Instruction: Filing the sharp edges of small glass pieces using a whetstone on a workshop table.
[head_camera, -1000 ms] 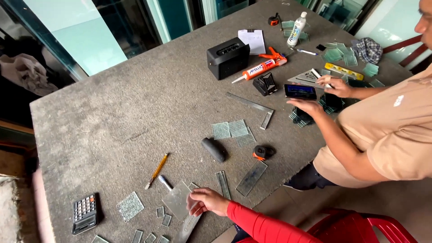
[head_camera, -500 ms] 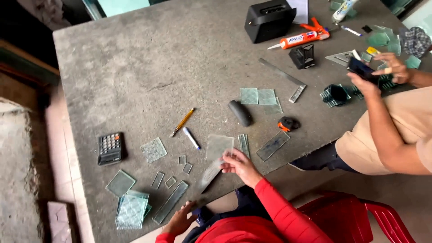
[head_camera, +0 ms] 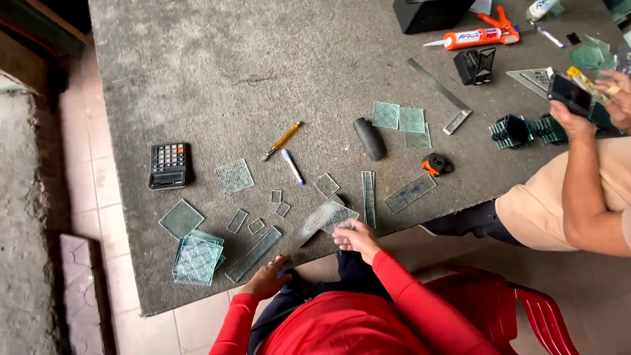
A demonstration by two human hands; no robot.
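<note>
The right hand point(head_camera: 355, 238) pinches a square glass pane point(head_camera: 338, 215) by its near edge, keeping it flat over the tabletop's point(head_camera: 217, 72) edge, probably so the fingers stay off the sharp sides. The left hand point(head_camera: 268, 279) rests at the tabletop's rim with fingers curled and holds nothing that I can make out; a long glass strip point(head_camera: 254, 253) lies just beyond it. Left of that hand sits one stack of panes point(head_camera: 196, 259), gathered as if sorted by size. Beyond the hands lie about five small glass offcuts point(head_camera: 257, 225), one calculator point(head_camera: 169, 165), one yellow-handled cutter point(head_camera: 281, 141) and one white marker point(head_camera: 293, 166), all within easy reach. Well off to the right, another person's hand point(head_camera: 573, 120) holds a phone point(head_camera: 570, 94).
</note>
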